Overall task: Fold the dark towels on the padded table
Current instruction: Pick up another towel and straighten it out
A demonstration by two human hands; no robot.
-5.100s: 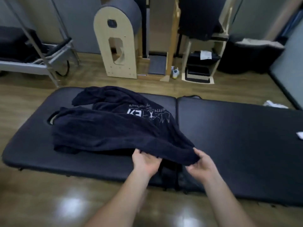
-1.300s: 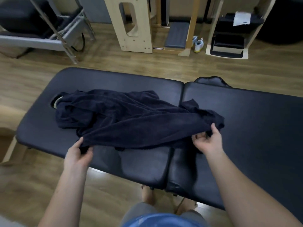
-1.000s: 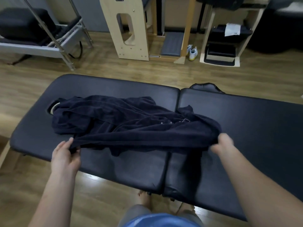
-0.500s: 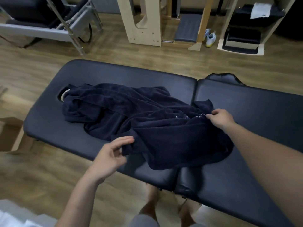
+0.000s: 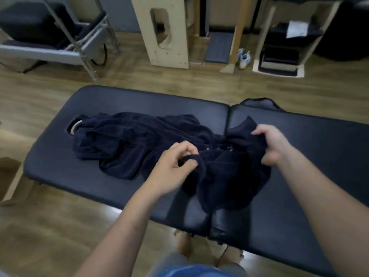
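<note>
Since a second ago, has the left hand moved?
Yes. The left hand has come in from the table's near-left edge toward the centre seam, and now pinches the towel close to the right hand.

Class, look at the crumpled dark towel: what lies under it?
The crumpled dark navy towel lies on the black padded table, across its centre seam, partly covering the oval face hole at the left end. Anything else beneath it is hidden.
</note>
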